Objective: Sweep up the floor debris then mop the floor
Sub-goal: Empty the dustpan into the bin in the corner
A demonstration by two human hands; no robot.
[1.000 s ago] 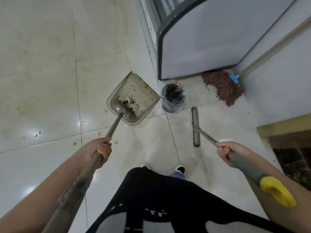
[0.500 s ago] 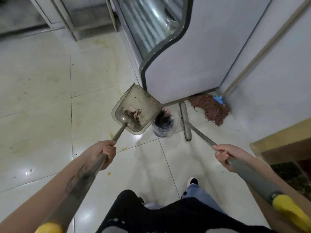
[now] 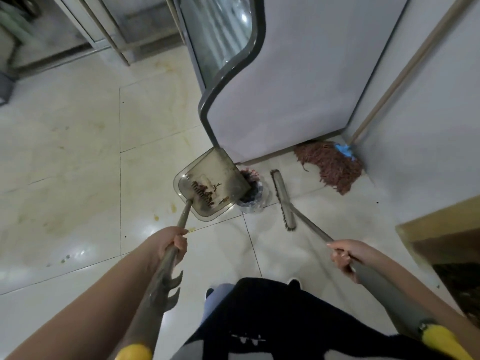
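Dustpan (image 3: pixel 213 185) sits centre, raised over the floor (image 3: pixel 78 152), debris (image 3: pixel 205 193) in its rear part near the handle socket. Its far right edge overlaps the small bin (image 3: pixel 253 193), which stands just right of and behind it. Broom head (image 3: pixel 283 201) lies on the floor right of the bin, close but apart. Mop (image 3: pixel 330 167) is further right and back, head on the floor in the corner, handle leaning up along the wall (image 3: pixel 428 113). Display cabinet (image 3: pixel 285 87) stands behind dustpan and bin, left of the mop. Left hand (image 3: pixel 168 242) holds the dustpan handle near left; right hand (image 3: pixel 345 253) holds the broom handle near right. Legs between, at bottom.
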